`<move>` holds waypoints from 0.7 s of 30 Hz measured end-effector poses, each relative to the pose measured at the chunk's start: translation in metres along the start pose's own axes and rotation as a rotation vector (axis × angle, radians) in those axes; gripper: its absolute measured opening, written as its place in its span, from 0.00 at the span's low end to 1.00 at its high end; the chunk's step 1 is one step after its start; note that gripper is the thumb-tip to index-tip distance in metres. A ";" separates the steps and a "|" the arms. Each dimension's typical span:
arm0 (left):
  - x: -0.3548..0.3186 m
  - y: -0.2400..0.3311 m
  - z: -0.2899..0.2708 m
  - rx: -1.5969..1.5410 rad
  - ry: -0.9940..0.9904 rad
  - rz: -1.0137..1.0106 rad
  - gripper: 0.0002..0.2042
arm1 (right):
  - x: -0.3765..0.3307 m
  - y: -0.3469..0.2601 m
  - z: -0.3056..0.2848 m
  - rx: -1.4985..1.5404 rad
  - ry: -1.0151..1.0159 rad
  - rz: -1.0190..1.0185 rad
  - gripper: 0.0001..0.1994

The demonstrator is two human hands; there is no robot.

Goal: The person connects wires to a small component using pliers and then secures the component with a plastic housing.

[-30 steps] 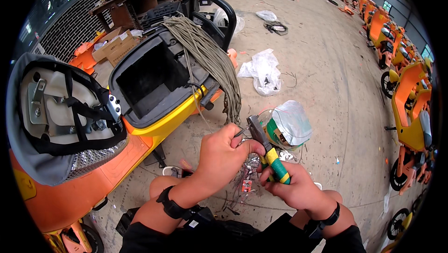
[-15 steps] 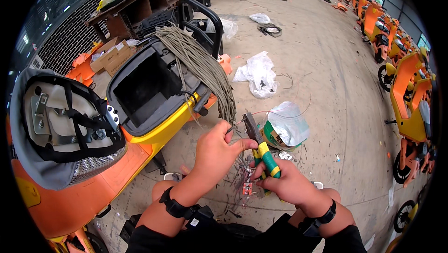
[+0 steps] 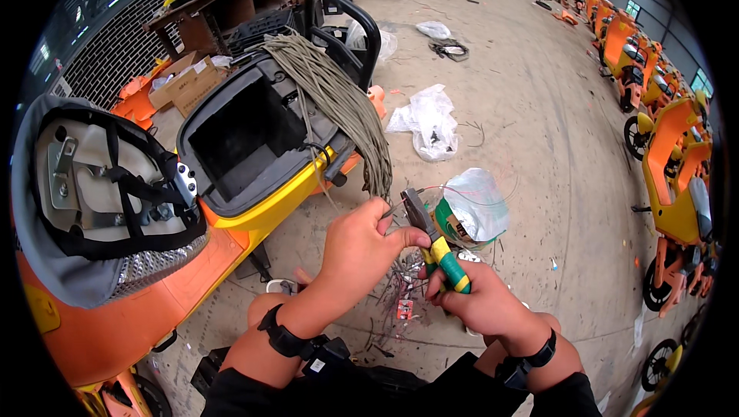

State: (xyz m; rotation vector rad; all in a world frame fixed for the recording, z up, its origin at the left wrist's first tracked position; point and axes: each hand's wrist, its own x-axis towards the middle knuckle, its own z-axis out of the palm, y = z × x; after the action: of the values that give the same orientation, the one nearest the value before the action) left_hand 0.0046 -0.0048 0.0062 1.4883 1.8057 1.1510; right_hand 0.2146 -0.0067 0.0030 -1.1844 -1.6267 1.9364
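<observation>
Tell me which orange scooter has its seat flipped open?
The big orange and yellow scooter right beside the hands: its seat is tipped up and the black storage box underneath shows. The scooters lined up on the right are closed.

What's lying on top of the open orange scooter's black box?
A thick bundle of grey-green wires is draped over the rim of the open black compartment and hangs down toward the left hand. The compartment's visible part looks empty; its far corner under the wires is hidden.
</observation>
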 end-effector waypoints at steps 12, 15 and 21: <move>-0.011 -0.003 0.010 -0.138 0.134 0.065 0.23 | -0.011 0.007 0.013 0.270 -0.015 -0.009 0.06; -0.010 -0.006 0.016 -0.047 0.194 0.141 0.25 | -0.014 0.005 0.019 0.405 0.009 0.059 0.05; 0.004 -0.003 0.025 0.002 0.223 0.195 0.30 | -0.002 0.011 0.030 0.598 -0.034 0.137 0.04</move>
State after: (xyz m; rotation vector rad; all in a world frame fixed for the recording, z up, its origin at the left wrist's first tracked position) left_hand 0.0225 0.0055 -0.0086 1.6210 1.8350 1.4609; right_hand 0.1953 -0.0308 -0.0064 -1.0279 -0.8803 2.3030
